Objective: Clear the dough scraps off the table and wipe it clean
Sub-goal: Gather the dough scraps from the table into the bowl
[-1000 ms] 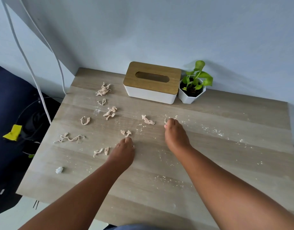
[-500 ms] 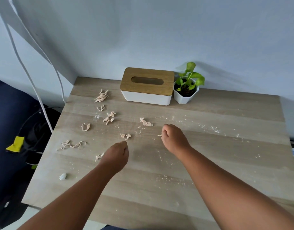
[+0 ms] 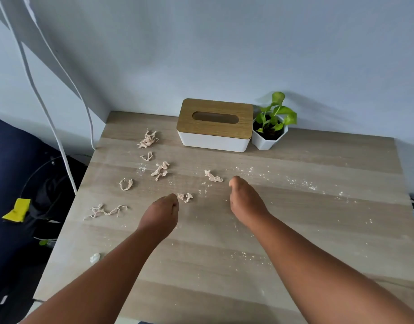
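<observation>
Several tan dough scraps lie on the left half of the wooden table (image 3: 306, 230): a pile (image 3: 147, 139) at the back, a long string (image 3: 106, 211) near the left edge, a twist (image 3: 213, 177) and a small pair (image 3: 185, 197) in the middle. My left hand (image 3: 160, 215) hovers with fingers curled, just left of the small pair. My right hand (image 3: 244, 199) is curled too, just right of the twist. What each hand holds is hidden by its fingers. White flour specks (image 3: 302, 183) dot the table.
A white tissue box with a wooden lid (image 3: 215, 125) and a potted plant (image 3: 270, 130) stand at the back against the wall. A small white lump (image 3: 95, 257) lies near the front left edge. White cables (image 3: 61, 146) and a yellow cloth (image 3: 16, 210) are off the table's left side.
The two scraps by my left hand and the scrap at my right fingertips are gone from the table. Both hands have curled and lifted slightly. The camera has tilted up.
</observation>
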`<control>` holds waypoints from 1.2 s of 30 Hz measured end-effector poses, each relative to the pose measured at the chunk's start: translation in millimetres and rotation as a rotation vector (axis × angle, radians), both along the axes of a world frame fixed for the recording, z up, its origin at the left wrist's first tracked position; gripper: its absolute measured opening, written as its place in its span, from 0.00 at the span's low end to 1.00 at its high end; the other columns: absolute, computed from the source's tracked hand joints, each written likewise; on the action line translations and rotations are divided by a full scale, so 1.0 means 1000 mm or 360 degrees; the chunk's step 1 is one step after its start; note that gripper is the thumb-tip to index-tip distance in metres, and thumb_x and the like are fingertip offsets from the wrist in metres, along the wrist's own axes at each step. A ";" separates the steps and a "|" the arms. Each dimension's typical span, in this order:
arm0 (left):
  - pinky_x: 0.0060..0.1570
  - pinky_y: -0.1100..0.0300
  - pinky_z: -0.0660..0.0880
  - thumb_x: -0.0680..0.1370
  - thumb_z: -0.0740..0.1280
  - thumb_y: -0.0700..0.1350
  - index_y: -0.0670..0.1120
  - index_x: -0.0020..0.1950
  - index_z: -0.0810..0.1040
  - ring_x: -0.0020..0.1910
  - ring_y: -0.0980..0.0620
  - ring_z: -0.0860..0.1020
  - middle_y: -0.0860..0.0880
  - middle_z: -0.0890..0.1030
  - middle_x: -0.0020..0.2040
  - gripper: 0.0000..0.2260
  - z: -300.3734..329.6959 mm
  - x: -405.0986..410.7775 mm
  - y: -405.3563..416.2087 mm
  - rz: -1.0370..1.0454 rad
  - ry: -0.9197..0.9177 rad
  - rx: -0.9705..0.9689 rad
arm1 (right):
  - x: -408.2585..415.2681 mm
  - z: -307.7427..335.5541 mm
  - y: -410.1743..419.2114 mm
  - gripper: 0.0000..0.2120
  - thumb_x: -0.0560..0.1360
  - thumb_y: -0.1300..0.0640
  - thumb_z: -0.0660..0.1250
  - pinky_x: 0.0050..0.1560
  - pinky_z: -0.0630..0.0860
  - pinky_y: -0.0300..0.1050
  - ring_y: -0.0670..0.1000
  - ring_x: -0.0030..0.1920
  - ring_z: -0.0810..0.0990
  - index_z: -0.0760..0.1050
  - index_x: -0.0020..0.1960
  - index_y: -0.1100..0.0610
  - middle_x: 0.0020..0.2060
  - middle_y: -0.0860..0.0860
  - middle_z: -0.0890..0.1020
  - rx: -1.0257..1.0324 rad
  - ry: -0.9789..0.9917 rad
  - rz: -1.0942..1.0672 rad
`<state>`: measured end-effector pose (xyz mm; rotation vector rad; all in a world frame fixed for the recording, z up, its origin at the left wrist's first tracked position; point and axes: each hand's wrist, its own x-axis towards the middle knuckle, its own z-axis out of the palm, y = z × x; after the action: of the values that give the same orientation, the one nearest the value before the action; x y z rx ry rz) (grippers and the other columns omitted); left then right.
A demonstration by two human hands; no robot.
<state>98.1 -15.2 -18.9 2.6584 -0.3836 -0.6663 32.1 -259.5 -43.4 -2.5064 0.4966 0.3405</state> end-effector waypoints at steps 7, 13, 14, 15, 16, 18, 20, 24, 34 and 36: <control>0.42 0.47 0.75 0.78 0.60 0.38 0.45 0.43 0.73 0.40 0.42 0.75 0.46 0.77 0.39 0.05 -0.009 0.031 -0.002 -0.0108 -0.0072 -0.0147 | 0.021 0.005 0.011 0.18 0.75 0.72 0.58 0.51 0.77 0.54 0.58 0.52 0.77 0.72 0.62 0.60 0.55 0.57 0.76 -0.0036 -0.0069 0.0018; 0.42 0.52 0.73 0.78 0.66 0.58 0.49 0.50 0.70 0.48 0.42 0.80 0.48 0.78 0.47 0.14 -0.027 0.042 -0.009 -0.0234 -0.0201 -0.0044 | 0.039 -0.003 0.027 0.08 0.79 0.60 0.63 0.47 0.75 0.55 0.63 0.49 0.77 0.74 0.56 0.62 0.49 0.60 0.78 -0.0184 -0.0265 -0.0009; 0.44 0.51 0.75 0.77 0.66 0.61 0.48 0.54 0.71 0.51 0.41 0.80 0.47 0.79 0.50 0.18 -0.031 0.043 -0.010 -0.0276 -0.0216 -0.0027 | 0.042 -0.004 0.029 0.08 0.80 0.57 0.63 0.46 0.74 0.54 0.62 0.48 0.78 0.74 0.56 0.61 0.49 0.59 0.79 -0.0249 -0.0270 -0.0001; 0.47 0.50 0.76 0.77 0.66 0.64 0.46 0.58 0.71 0.53 0.41 0.80 0.46 0.79 0.53 0.23 -0.034 0.043 -0.011 -0.0316 -0.0220 0.0000 | 0.044 -0.006 0.030 0.10 0.80 0.54 0.64 0.45 0.74 0.54 0.62 0.47 0.78 0.75 0.56 0.60 0.48 0.58 0.79 -0.0323 -0.0272 0.0024; 0.49 0.50 0.77 0.77 0.65 0.67 0.45 0.62 0.70 0.56 0.41 0.80 0.45 0.78 0.56 0.27 -0.038 0.044 -0.013 -0.0353 -0.0221 0.0038 | 0.046 -0.009 0.031 0.11 0.80 0.51 0.65 0.44 0.73 0.53 0.62 0.46 0.78 0.75 0.56 0.59 0.47 0.58 0.79 -0.0396 -0.0273 0.0059; 0.52 0.50 0.78 0.77 0.64 0.69 0.43 0.67 0.69 0.58 0.41 0.80 0.44 0.78 0.59 0.32 -0.043 0.046 -0.014 -0.0409 -0.0261 0.0099 | 0.050 -0.013 0.033 0.14 0.79 0.48 0.67 0.43 0.73 0.53 0.62 0.44 0.79 0.75 0.56 0.58 0.45 0.58 0.79 -0.0499 -0.0258 0.0110; 0.48 0.49 0.80 0.77 0.67 0.66 0.40 0.67 0.72 0.54 0.40 0.82 0.42 0.80 0.56 0.33 -0.043 0.047 -0.015 -0.0504 -0.0347 0.0081 | 0.052 -0.017 0.034 0.15 0.80 0.46 0.67 0.43 0.74 0.54 0.62 0.44 0.79 0.74 0.57 0.57 0.45 0.58 0.79 -0.0549 -0.0214 0.0123; 0.28 0.51 0.80 0.73 0.78 0.52 0.36 0.55 0.80 0.38 0.39 0.82 0.41 0.80 0.43 0.22 -0.042 0.050 -0.014 -0.0819 -0.0596 0.0042 | 0.057 -0.025 0.036 0.13 0.84 0.48 0.62 0.46 0.74 0.55 0.62 0.48 0.78 0.74 0.59 0.58 0.49 0.58 0.79 -0.0585 -0.0121 0.0129; 0.32 0.46 0.75 0.81 0.70 0.42 0.36 0.52 0.77 0.43 0.35 0.80 0.39 0.79 0.47 0.08 -0.047 0.059 -0.006 -0.0755 -0.0408 -0.0253 | 0.062 -0.023 0.043 0.07 0.81 0.66 0.61 0.44 0.71 0.53 0.63 0.47 0.79 0.74 0.57 0.64 0.49 0.61 0.79 -0.0533 0.0043 0.0070; 0.41 0.42 0.77 0.84 0.65 0.42 0.35 0.54 0.75 0.47 0.34 0.78 0.37 0.77 0.50 0.09 -0.047 0.061 -0.002 -0.0649 -0.0301 -0.0333 | 0.059 -0.020 0.043 0.09 0.79 0.69 0.58 0.44 0.70 0.53 0.64 0.48 0.78 0.72 0.58 0.66 0.50 0.63 0.78 -0.0504 0.0043 0.0042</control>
<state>159.3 -17.2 -66.4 2.4655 -1.0095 -0.4551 90.8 -216.2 -63.6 -2.8193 0.5662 0.3276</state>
